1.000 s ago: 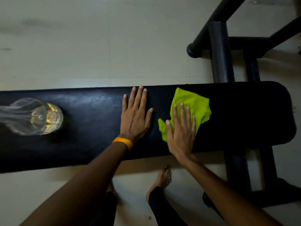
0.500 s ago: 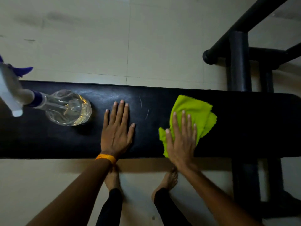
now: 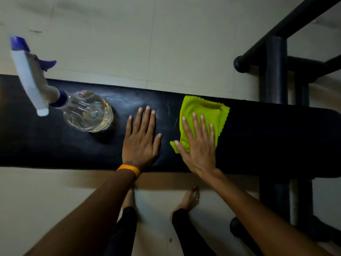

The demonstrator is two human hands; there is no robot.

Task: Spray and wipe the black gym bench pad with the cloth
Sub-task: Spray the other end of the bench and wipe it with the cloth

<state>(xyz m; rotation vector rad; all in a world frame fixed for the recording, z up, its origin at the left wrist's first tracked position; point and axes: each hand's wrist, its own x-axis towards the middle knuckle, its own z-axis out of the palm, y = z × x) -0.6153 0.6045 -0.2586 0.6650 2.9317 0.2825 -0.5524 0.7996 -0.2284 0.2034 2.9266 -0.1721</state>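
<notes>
The black gym bench pad runs left to right across the view. A lime-green cloth lies on it right of centre, and my right hand presses flat on the cloth's near half with fingers spread. My left hand, with an orange wristband, rests flat and empty on the bare pad just left of the cloth. A clear spray bottle with a white and blue trigger head stands on the pad to the left of my left hand.
The bench's black metal frame rises at the right, with tubes crossing behind and below the pad. My bare feet stand on the pale tiled floor in front of the bench.
The view has shifted left, bringing the whole spray bottle into sight. Both hands stay flat on the pad; the right hand and cloth have slid a little leftward along it.
</notes>
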